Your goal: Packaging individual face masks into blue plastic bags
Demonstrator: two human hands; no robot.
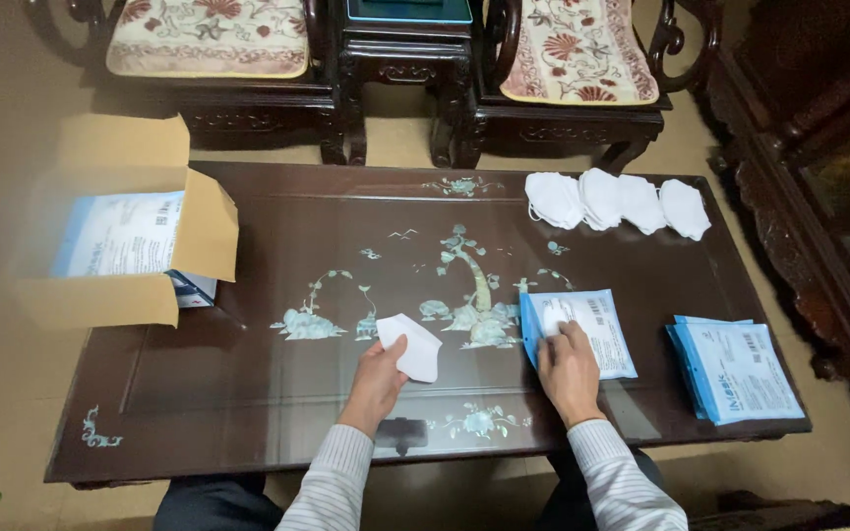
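Dark lacquered wood with pale inlaid trees and birds makes up the low table [248, 393] in front of you, two cushioned chairs [582, 59] beyond its far edge. Your left hand [378, 379] pinches a folded white mask [413, 346] near the middle of the front edge. Your right hand [568, 369] presses flat, fingers together, on a blue-and-white pouch [597, 329] just beside it. More pouches [735, 369] lie stacked at the front right corner, loose masks [617, 202] along the far right edge, and an open cardboard box [120, 246] overhangs the left edge.
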